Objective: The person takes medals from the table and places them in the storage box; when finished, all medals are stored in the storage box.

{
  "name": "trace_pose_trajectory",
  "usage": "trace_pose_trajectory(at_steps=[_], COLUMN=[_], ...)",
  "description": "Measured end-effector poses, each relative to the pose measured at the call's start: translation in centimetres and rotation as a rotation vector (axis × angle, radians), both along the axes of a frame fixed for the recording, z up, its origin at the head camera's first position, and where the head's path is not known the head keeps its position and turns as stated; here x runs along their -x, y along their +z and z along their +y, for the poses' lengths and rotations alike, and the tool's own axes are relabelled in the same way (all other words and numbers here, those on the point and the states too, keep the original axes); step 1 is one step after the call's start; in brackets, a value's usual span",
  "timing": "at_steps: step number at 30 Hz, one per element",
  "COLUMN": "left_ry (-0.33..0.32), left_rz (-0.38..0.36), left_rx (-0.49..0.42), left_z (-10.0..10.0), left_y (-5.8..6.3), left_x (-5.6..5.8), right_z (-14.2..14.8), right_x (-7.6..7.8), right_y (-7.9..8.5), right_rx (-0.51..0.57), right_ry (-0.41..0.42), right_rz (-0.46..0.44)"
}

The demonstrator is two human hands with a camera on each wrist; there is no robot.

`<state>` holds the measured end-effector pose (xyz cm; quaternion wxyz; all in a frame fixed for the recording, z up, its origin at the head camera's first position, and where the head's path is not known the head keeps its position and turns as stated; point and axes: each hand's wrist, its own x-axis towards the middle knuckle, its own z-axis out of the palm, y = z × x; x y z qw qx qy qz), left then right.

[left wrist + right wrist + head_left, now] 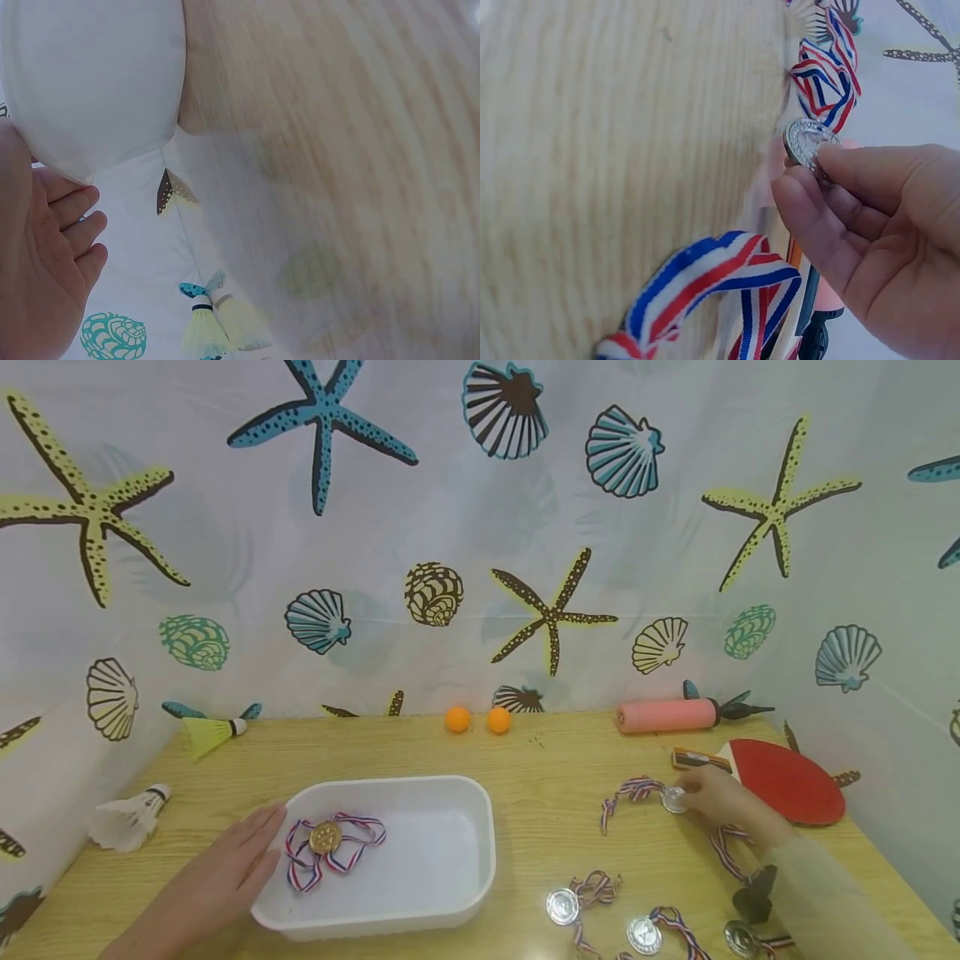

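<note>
My right hand (720, 797) pinches a silver medal (808, 144) by its edge between thumb and fingers, as the right wrist view shows. Its striped ribbon (637, 788) trails off to the left of the disc. At the left end of a white plastic bin (420, 914), my left hand (225, 864) rests against the rim with its fingers extended; in the left wrist view its fingertips (91, 225) are beside the bin's corner. Inside the bin, toward the left, lies a gold medal (326, 837) on a red, white and blue ribbon.
Several silver medals, one at front centre (562, 906), lie near my right forearm. Behind that hand are a red paddle (787, 781), a small orange-and-black box (699, 758) and a pink pump (667, 716). Two orange balls (457, 719) sit at the back; shuttlecocks (131, 818) lie left.
</note>
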<state>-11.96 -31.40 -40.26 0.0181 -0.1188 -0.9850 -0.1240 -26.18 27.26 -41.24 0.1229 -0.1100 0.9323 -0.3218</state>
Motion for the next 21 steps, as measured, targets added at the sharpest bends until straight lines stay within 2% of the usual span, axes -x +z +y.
trace_pose_trajectory(at_steps=[4,9,11,17,21], left_ry=[-0.001,-0.001,0.002,0.009,0.009], left_rz=[0.0,-0.001,-0.003,-0.006,-0.005], left_rx=[0.003,-0.002,-0.006,-0.012,-0.009], left_z=[0.0,0.0,0.0,-0.1,-0.1], left_y=[0.1,0.1,0.0,0.0,0.0], left_x=[0.0,0.0,0.0,-0.1,-0.1], right_z=[0.1,0.1,0.0,-0.1,-0.4], right_x=[-0.2,-0.3,-0.3,-0.3,-0.8], right_y=[0.3,1.1,1.5,2.5,3.6], right_rx=[0.126,0.163,0.213,0.458,0.48], right_ry=[-0.003,-0.019,-0.035,-0.068,-0.091], right_rz=[-0.024,-0.022,-0.044,-0.116,-0.105])
